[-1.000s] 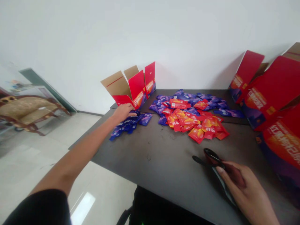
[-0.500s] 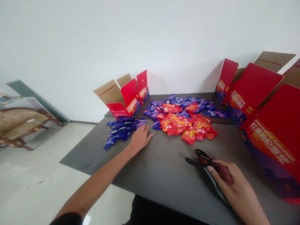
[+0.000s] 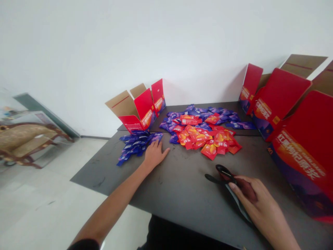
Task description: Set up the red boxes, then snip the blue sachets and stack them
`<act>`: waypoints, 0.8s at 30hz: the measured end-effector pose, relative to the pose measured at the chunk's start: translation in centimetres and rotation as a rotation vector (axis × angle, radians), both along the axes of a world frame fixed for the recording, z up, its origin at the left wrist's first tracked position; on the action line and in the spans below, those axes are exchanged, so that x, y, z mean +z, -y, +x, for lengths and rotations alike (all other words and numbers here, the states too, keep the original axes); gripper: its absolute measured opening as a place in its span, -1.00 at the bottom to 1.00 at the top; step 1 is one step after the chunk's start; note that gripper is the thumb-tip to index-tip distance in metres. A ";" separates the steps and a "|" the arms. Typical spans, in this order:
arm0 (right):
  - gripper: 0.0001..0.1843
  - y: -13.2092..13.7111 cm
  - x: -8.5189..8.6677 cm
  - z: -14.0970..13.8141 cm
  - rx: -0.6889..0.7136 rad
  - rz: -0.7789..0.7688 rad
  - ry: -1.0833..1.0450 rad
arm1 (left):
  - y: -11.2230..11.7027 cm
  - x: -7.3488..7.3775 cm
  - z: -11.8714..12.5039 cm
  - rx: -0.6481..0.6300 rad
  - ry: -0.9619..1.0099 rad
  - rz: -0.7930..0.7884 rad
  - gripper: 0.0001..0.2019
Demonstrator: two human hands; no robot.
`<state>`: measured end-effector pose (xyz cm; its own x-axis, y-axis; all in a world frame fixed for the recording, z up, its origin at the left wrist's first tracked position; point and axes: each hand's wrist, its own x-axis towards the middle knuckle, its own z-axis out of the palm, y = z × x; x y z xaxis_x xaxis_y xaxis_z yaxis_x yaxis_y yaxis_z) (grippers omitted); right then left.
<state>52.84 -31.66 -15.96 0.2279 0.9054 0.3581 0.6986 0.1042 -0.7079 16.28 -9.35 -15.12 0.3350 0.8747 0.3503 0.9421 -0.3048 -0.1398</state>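
My left hand (image 3: pixel 154 155) lies palm down with its fingers stretched out and the thumb apart. Its fingertips touch or overlap the lower edge of a purple sachet (image 3: pixel 155 138). Just left of it is a fanned stack of blue-purple sachets (image 3: pixel 134 144). My right hand (image 3: pixel 256 198), at the lower right, grips a flat dark bag (image 3: pixel 240 208) with black loops at its top and a reddish-brown inner side. Its thumb presses on the near side; the other fingers are largely hidden behind. Red-orange sachets (image 3: pixel 200 137) lie in a loose heap between the hands, farther back.
More purple sachets (image 3: pixel 169 122) spread behind the red ones. Open red cartons stand at the back left (image 3: pixel 130 121) and along the right side (image 3: pixel 301 163). The dark table (image 3: pixel 177 180) meets a white wall. A carved wooden seat (image 3: pixel 31 139) is on the floor at left.
The view has shifted slightly, so the left-hand things sit a little farther right. Both hands keep nearly the same place, and the right still grips the dark bag.
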 end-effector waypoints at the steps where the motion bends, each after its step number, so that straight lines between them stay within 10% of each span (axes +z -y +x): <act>1: -0.48 0.0 0.1 0.0 0.000 -0.003 -0.002 | 0.1 0.0 0.0 -0.011 0.002 -0.003 -0.33; 7: -0.47 0.0 -0.1 0.0 -0.005 -0.032 -0.008 | 2.8 0.4 0.3 -0.170 0.009 -0.030 -0.47; 19: -0.47 0.3 0.8 -0.6 -0.020 -0.008 0.023 | 18.1 1.3 1.3 -0.396 0.149 -0.157 -0.40; 24: -0.52 0.4 0.7 -0.7 -0.025 0.001 0.029 | 21.2 1.7 0.2 -0.437 0.285 -0.131 -0.49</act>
